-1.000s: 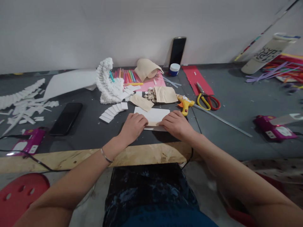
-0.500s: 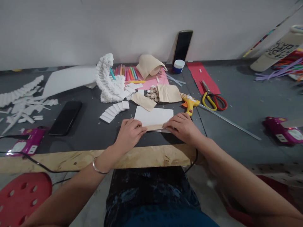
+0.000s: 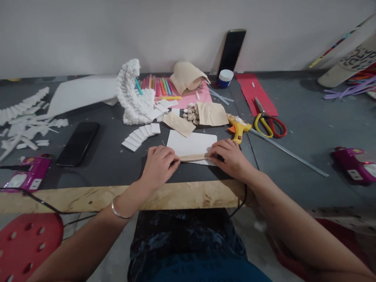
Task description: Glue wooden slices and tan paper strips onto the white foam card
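Note:
A thin beige paper strip (image 3: 194,158), looking rolled or folded, lies across the near part of a white rectangular sheet (image 3: 192,143). My left hand (image 3: 160,163) pinches the strip's left end. At its right end, my right hand (image 3: 230,157) has its fingers closed on the same strip. Beyond the sheet lie a loose beige paper piece (image 3: 179,124), another beige piece (image 3: 213,113) and a pile of small brownish, pebble-like pieces (image 3: 191,114). The yellow glue gun (image 3: 240,130) rests just past my right hand. Several white tiles (image 3: 141,137) fan out left of the sheet.
A curved white textured model (image 3: 129,94) stands behind the tiles. Black phone (image 3: 78,143) and white scraps (image 3: 26,127) lie left. Scissors (image 3: 268,121), a metal ruler-like strip (image 3: 289,152) and a purple device (image 3: 354,164) lie right. A cable crosses the wooden edge (image 3: 188,194).
My right hand has shifted slightly right along the beige strip, and more of the strip shows between my hands. The camera view has moved a little.

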### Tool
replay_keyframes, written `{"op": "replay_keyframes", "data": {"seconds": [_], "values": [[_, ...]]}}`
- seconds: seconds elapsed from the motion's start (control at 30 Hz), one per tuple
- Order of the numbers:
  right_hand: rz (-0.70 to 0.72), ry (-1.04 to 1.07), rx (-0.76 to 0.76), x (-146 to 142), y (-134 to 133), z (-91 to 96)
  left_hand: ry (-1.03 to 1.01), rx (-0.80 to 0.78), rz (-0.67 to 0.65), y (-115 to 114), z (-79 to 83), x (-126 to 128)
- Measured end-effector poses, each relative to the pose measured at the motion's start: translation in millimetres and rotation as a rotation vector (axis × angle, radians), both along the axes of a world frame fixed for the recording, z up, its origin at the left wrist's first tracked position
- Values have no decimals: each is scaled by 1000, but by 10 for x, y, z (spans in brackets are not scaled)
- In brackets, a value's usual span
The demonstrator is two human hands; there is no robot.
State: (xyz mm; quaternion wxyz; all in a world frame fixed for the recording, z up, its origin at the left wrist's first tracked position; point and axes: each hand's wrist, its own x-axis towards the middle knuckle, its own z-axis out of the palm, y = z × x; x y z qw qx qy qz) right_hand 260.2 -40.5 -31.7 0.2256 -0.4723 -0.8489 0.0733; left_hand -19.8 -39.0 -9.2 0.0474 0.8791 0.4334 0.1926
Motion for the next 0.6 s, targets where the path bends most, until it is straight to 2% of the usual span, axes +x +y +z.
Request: {"op": "replay_keyframes", "data": {"seconds": [0.3, 0.43, 0.6], "values": [[-12, -59, 61, -67, -10, 42, 156, 237, -54, 149, 14, -42], [0, -29, 39, -65, -18, 41, 65, 109, -67, 189, -12, -104], [-35, -5, -5, -71, -16, 16, -32, -73, -6, 208, -31, -115]]}}
